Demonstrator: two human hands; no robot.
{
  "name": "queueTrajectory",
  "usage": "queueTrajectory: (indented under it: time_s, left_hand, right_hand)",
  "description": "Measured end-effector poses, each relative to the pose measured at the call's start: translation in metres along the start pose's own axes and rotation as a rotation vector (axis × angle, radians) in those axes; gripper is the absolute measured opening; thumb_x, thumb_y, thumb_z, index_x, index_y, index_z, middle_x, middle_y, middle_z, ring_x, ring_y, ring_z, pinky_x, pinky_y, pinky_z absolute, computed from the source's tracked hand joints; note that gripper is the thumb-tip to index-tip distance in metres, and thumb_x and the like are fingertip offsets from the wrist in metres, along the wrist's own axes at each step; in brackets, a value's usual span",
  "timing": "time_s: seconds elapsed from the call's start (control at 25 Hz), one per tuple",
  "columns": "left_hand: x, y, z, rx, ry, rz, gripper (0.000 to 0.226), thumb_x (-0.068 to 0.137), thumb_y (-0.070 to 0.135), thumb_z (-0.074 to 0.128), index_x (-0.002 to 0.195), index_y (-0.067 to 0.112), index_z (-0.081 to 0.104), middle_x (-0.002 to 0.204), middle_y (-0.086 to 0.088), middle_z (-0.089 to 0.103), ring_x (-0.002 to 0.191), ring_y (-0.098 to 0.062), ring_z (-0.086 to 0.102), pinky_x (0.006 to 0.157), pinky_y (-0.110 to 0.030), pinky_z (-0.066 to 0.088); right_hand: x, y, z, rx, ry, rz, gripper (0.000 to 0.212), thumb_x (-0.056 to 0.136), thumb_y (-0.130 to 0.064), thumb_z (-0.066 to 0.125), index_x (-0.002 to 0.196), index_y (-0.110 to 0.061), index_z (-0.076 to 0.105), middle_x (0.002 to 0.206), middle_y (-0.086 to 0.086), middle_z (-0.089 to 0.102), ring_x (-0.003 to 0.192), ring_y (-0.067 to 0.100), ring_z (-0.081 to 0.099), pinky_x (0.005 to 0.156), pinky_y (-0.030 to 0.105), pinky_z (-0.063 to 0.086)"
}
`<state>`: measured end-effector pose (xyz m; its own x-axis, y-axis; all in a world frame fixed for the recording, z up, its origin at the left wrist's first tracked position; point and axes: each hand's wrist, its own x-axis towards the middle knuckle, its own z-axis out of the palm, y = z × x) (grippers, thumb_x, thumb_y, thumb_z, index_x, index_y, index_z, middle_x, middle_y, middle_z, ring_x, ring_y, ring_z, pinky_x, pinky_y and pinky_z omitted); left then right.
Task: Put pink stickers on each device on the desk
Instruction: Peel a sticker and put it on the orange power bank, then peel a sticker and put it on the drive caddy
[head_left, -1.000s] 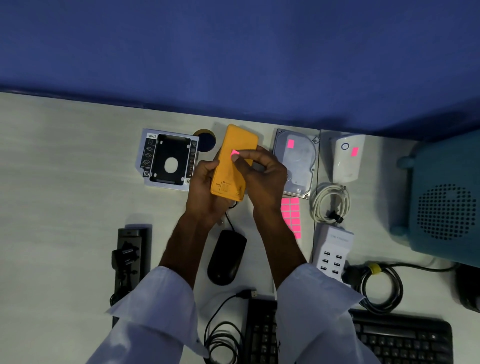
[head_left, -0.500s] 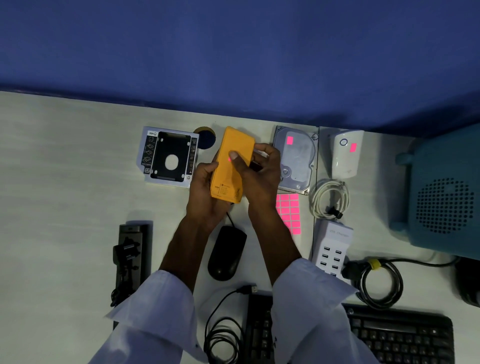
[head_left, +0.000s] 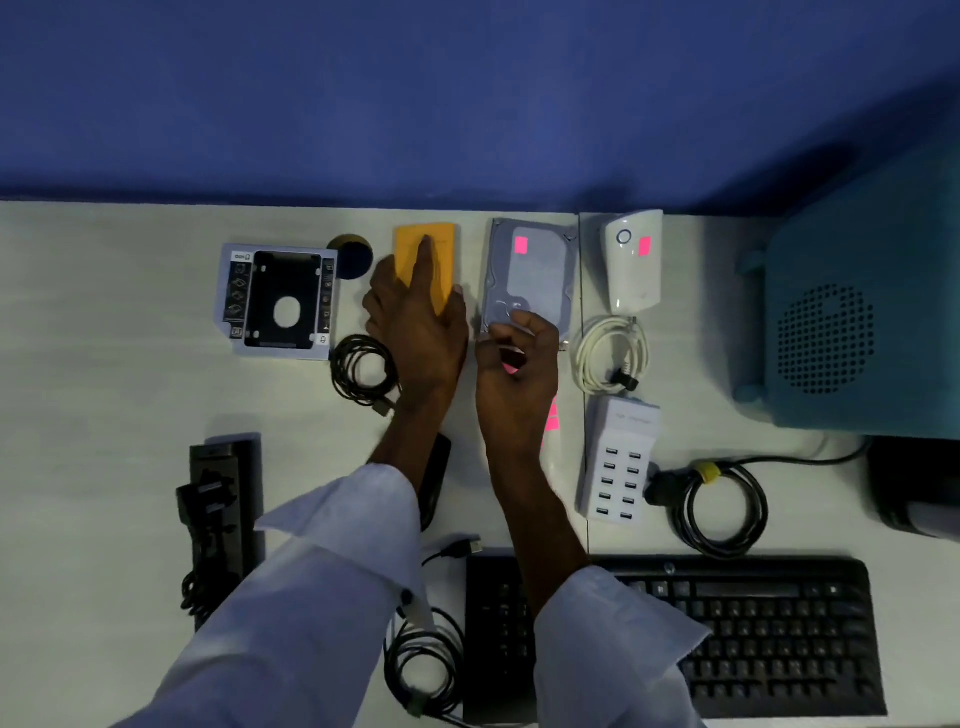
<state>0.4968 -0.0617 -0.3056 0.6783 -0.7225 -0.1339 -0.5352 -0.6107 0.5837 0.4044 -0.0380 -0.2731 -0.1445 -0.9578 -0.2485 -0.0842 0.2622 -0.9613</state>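
Pressing hand: I see the left hand (head_left: 415, 322) laid flat on the orange device (head_left: 448, 260), fingers straight and close together. It grips nothing; palm and fingers only rest there.
Orange device: it lies flat on the desk (head_left: 104, 364) under that hand, its far end showing past the fingertips. The fingers hide most of its top face.
Right hand: the right hand (head_left: 519, 379) sits just beside the left, fingers curled inward. A bit of pink shows under the thumb, but I cannot tell whether it pinches a sticker.
Sticker sheet: the pink sticker sheet (head_left: 551, 420) is mostly hidden under the right wrist, with one edge showing on the outer side.
Hard drive: the hard drive (head_left: 535, 280) lies just beyond the right fingertips, with a pink sticker (head_left: 521, 245) near its far end.
White device: the white device (head_left: 631, 270) is further right of that hand and carries a second pink sticker (head_left: 644, 246).
Drive caddy: the drive caddy (head_left: 280, 301) lies left of the left hand, apart from it.
Cable coil: the black cable coil (head_left: 363, 371) is just beside the left wrist.
Charger: the white USB charger (head_left: 618, 467) is right of the right forearm.
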Motion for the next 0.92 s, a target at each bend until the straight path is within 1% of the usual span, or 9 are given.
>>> queueTrajectory:
  time_s: [0.12, 0.24, 0.4, 0.48, 0.56, 0.64, 0.72, 0.84, 0.92]
  left_hand:
    - [0.000, -0.002, 0.009, 0.148, 0.039, 0.035, 0.064, 0.091, 0.041, 0.054, 0.151, 0.027, 0.035, 0.151, -0.019, 0.032, 0.134, -0.040, 0.034, 0.100, -0.052, 0.035]
    - [-0.002, -0.004, 0.014, 0.176, 0.057, 0.042, 0.066, 0.090, 0.046, 0.053, 0.150, 0.027, 0.035, 0.149, -0.020, 0.034, 0.131, -0.040, 0.036, 0.095, -0.051, 0.037]
    - [-0.008, -0.004, 0.013, 0.141, 0.054, 0.060, 0.070, 0.090, 0.053, 0.056, 0.150, 0.024, 0.037, 0.150, -0.022, 0.034, 0.133, -0.041, 0.035, 0.098, -0.052, 0.035]
    - [-0.021, -0.003, 0.008, 0.068, 0.122, 0.108, 0.066, 0.090, 0.046, 0.061, 0.147, 0.018, 0.042, 0.150, -0.022, 0.035, 0.135, -0.041, 0.036, 0.102, -0.051, 0.033]
    - [-0.050, 0.002, 0.001, 0.017, 0.189, 0.184, 0.056, 0.090, 0.033, 0.062, 0.142, 0.015, 0.049, 0.148, -0.020, 0.041, 0.135, -0.037, 0.039, 0.105, -0.049, 0.035]
    - [-0.092, 0.004, -0.002, -0.048, 0.143, 0.236, 0.050, 0.090, 0.026, 0.060, 0.138, 0.013, 0.053, 0.144, -0.014, 0.047, 0.134, -0.029, 0.042, 0.108, -0.044, 0.038]
    - [-0.135, 0.002, 0.000, -0.103, 0.033, 0.271, 0.048, 0.092, 0.024, 0.059, 0.138, 0.010, 0.051, 0.141, -0.011, 0.050, 0.134, -0.025, 0.043, 0.111, -0.041, 0.037]
    - [-0.174, -0.005, 0.008, -0.131, -0.071, 0.262, 0.052, 0.093, 0.018, 0.062, 0.141, 0.007, 0.047, 0.145, -0.011, 0.047, 0.136, -0.025, 0.041, 0.114, -0.039, 0.033]
    - [-0.185, -0.004, 0.009, -0.143, -0.083, 0.268, 0.055, 0.093, 0.015, 0.063, 0.143, 0.007, 0.044, 0.147, -0.012, 0.044, 0.138, -0.026, 0.038, 0.115, -0.038, 0.030]
  right_hand:
    - [-0.002, 0.006, -0.016, -0.014, 0.017, -0.014, 0.034, 0.084, 0.005, 0.066, 0.115, -0.006, 0.057, 0.098, 0.006, 0.067, 0.086, 0.006, 0.065, 0.079, 0.018, 0.051]
    - [-0.001, 0.010, -0.032, -0.020, 0.023, 0.026, 0.034, 0.083, 0.002, 0.068, 0.114, -0.008, 0.057, 0.100, 0.007, 0.069, 0.087, 0.011, 0.066, 0.078, 0.026, 0.054]
    - [-0.002, 0.008, -0.052, -0.088, 0.054, 0.029, 0.034, 0.084, 0.003, 0.064, 0.113, -0.013, 0.057, 0.099, 0.001, 0.068, 0.077, -0.003, 0.062, 0.070, 0.019, 0.050]
    - [-0.007, 0.009, -0.065, -0.130, 0.041, 0.024, 0.036, 0.083, 0.004, 0.062, 0.112, -0.016, 0.057, 0.101, 0.000, 0.068, 0.077, -0.001, 0.063, 0.069, 0.020, 0.051]
    - [-0.013, 0.013, -0.081, -0.173, 0.000, 0.028, 0.038, 0.081, 0.006, 0.060, 0.112, -0.017, 0.057, 0.101, -0.001, 0.069, 0.079, 0.002, 0.064, 0.070, 0.023, 0.053]
    - [-0.024, 0.018, -0.099, -0.244, -0.040, 0.016, 0.038, 0.080, 0.005, 0.060, 0.113, -0.015, 0.057, 0.100, -0.003, 0.068, 0.080, 0.004, 0.065, 0.069, 0.024, 0.054]
    - [-0.040, 0.025, -0.114, -0.307, -0.086, -0.004, 0.037, 0.082, 0.000, 0.063, 0.114, -0.016, 0.056, 0.102, -0.004, 0.066, 0.080, 0.007, 0.066, 0.069, 0.025, 0.055]
    - [-0.062, 0.036, -0.128, -0.368, -0.149, -0.033, 0.029, 0.091, -0.018, 0.066, 0.118, -0.017, 0.056, 0.106, -0.004, 0.065, 0.084, 0.014, 0.065, 0.073, 0.027, 0.055]
    - [-0.070, 0.040, -0.136, -0.405, -0.176, -0.042, 0.031, 0.094, -0.020, 0.064, 0.124, -0.015, 0.056, 0.112, -0.003, 0.065, 0.088, 0.010, 0.063, 0.080, 0.025, 0.054]
